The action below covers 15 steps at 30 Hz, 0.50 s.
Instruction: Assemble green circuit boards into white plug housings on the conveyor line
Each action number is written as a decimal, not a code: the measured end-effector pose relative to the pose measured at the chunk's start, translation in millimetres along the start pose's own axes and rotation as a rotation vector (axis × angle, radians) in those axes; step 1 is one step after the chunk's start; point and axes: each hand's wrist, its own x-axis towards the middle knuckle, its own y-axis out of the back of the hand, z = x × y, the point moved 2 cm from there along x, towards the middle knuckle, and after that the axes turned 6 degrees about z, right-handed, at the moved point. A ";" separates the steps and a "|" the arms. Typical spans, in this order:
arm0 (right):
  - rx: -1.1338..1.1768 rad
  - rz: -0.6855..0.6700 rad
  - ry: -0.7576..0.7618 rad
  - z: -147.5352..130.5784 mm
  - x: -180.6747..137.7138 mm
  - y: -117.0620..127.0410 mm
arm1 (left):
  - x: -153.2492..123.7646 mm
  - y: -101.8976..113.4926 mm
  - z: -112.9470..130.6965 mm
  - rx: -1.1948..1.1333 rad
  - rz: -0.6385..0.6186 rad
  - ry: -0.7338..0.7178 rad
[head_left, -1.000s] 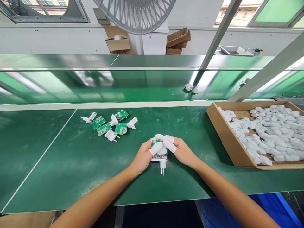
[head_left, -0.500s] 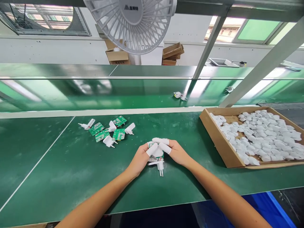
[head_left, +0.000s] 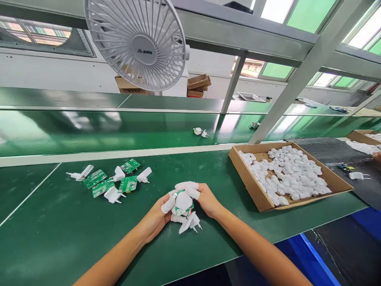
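Note:
Both my hands meet at the middle of the green table [head_left: 59, 230], and white finger cots cover several fingertips. My left hand [head_left: 156, 216] and my right hand [head_left: 205, 198] are closed together on a white plug assembly [head_left: 186, 216] with a green circuit board. Its white base and two metal pins stick out below, toward me, tilted to the right. Left of my hands lies a pile of green circuit boards and white plug parts [head_left: 114, 182].
A cardboard tray [head_left: 242, 178] heaped with small white caps sits at the right. A green conveyor belt [head_left: 119, 129] behind carries one white plug piece [head_left: 200, 131]. A grey fan [head_left: 138, 41] hangs overhead. Another person's hand [head_left: 377, 157] shows at the far right edge.
The camera has swung up and to the right, so everything sits lower and further left. The plug assembly has tilted; its pins now point down to the right instead of straight down.

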 end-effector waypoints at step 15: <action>-0.074 0.015 0.020 0.0 -0.2 -0.6 | -1.6 -10.5 -1.1 -0.145 -0.001 0.107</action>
